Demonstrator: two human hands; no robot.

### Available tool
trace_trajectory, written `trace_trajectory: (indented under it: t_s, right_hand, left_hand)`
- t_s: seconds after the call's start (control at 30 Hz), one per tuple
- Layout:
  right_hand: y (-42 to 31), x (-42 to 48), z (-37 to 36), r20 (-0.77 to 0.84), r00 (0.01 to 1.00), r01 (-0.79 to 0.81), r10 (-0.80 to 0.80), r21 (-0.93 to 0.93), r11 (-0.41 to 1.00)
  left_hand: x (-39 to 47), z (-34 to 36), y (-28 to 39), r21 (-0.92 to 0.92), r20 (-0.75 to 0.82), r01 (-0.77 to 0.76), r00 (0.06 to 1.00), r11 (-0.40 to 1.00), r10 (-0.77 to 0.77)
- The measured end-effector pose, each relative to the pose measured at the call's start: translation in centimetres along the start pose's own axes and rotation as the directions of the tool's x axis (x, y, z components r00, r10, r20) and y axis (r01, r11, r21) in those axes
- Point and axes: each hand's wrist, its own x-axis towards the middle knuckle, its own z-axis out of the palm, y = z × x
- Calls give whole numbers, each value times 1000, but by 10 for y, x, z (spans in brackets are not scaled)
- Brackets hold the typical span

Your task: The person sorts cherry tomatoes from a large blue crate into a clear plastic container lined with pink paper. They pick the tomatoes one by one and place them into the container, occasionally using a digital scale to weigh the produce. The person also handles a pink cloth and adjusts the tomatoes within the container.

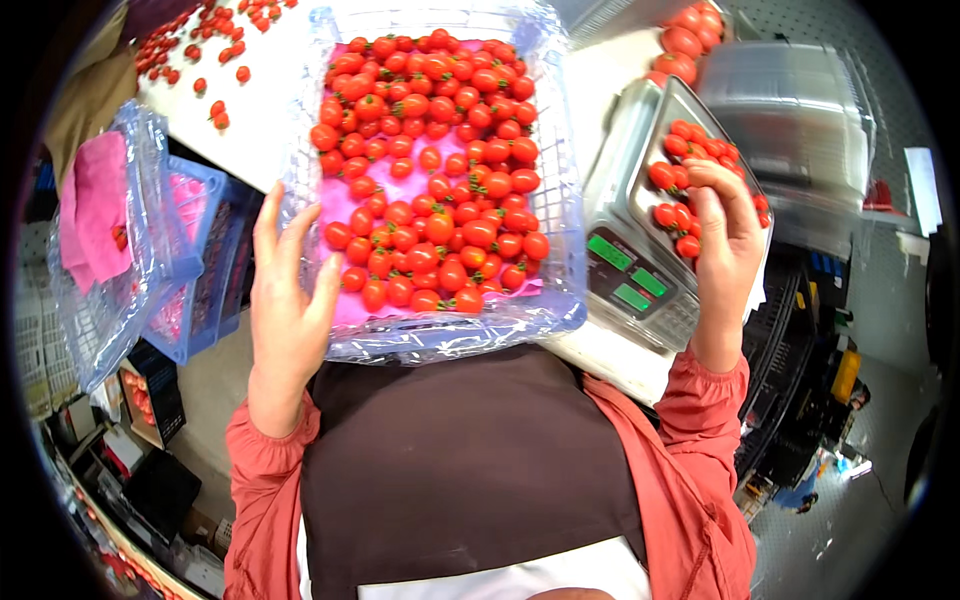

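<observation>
Before me is a blue plastic crate [574, 304] wrapped in clear film. Many small red cherry tomatoes [422, 257], some with green stems, lie in it on a pink liner [345, 208]. My left hand [289, 307] is at the crate's left rim, fingers apart, holding nothing visible. To the right stands a digital scale [671, 311] with lit green displays and a metal pan [646, 169]. My right hand [720, 232] is over the cherry tomatoes [664, 176] on that pan, fingers curled. Whether a tomato is between its fingertips is hidden.
Loose cherry tomatoes [217, 116] are scattered on the white table [262, 127] at the upper left. Film-wrapped blue crates [199, 300] stand left. Stacked clear plastic containers [780, 120] and larger tomatoes [679, 66] are beyond the scale. Black crates [776, 337] stand right.
</observation>
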Motion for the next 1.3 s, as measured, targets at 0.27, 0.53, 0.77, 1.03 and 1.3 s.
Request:
trace_trajectory:
  t_s: [0.27, 0.53, 0.77, 1.03, 1.3]
  right_hand:
    - [-5, -13, 67, 236, 972, 6, 15, -89, 996]
    - [-3, -22, 82, 291, 957, 43, -2, -137, 990]
    - [2, -37, 89, 303, 952, 9, 30, -127, 992]
    - [12, -47, 90, 340, 938, 140, -74, -175, 975]
    - [15, -51, 95, 365, 923, 208, -120, -212, 955]
  left_hand:
    - [-1, -2, 0, 42, -7, -16, 1000, 999, 16]
    - [-2, -3, 1, 30, -15, 18, 1000, 999, -18]
    - [-3, -5, -2, 26, -41, -10, 999, 1000, 11]
    - [-8, 1, -5, -28, -45, 32, 998, 999, -33]
    - [-10, 0, -5, -29, -37, 35, 999, 999, -36]
